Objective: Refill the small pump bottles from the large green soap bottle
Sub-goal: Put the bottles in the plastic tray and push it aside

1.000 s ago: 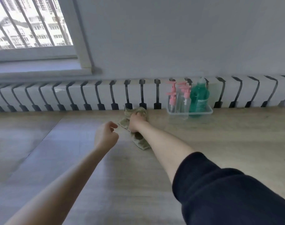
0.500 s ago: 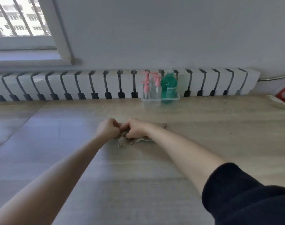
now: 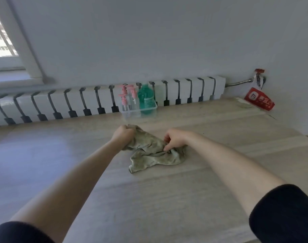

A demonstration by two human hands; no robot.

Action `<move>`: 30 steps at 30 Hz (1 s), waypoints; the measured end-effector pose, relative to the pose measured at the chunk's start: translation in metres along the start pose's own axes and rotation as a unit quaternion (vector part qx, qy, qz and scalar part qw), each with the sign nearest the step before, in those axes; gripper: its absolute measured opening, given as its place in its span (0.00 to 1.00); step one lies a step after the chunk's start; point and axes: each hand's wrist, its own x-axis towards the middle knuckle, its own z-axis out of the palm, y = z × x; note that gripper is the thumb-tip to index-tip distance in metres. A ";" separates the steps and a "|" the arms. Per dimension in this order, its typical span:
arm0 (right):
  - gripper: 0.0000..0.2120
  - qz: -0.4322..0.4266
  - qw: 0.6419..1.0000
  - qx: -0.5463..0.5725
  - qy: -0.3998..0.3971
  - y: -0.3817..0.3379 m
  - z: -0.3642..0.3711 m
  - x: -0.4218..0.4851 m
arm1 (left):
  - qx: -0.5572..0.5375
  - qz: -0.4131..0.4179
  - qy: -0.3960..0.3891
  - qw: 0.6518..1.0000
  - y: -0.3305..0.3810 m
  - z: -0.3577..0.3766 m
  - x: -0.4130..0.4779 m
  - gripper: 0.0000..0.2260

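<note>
A large green soap bottle [image 3: 146, 99] stands in a clear plastic tray [image 3: 149, 112] at the back of the wooden table, against the radiator. Left of it in the same tray stand small clear pump bottles with pink pumps [image 3: 127, 99]. A crumpled olive-green cloth [image 3: 153, 155] lies on the table in front of the tray. My left hand [image 3: 123, 135] grips the cloth's far left corner. My right hand [image 3: 174, 140] pinches the cloth near its right side. Both hands are well short of the bottles.
A white radiator [image 3: 193, 90] with black brackets runs along the wall behind the table. A red packet [image 3: 259, 100] hangs at the far right below a red valve. A window [image 3: 2, 42] is at the upper left. The wooden table [image 3: 167, 199] stretches toward me.
The cloth was pulled back from near the tray toward me. My hands, close together on it half a second ago, have moved apart and spread it out. The view has shifted right.
</note>
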 end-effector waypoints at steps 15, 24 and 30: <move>0.07 -0.066 0.857 0.148 0.489 0.011 -0.068 -0.013 | -0.120 0.192 0.299 0.927 0.024 -0.056 0.005 0.15; 0.18 -0.005 0.995 -0.022 -0.099 0.009 -0.022 -0.037 | 0.289 0.069 -0.007 0.955 -0.021 -0.030 -0.002 0.14; 0.10 -0.069 0.993 0.039 -0.089 -0.010 -0.017 -0.036 | 0.206 0.250 -0.161 0.933 0.012 0.021 -0.022 0.26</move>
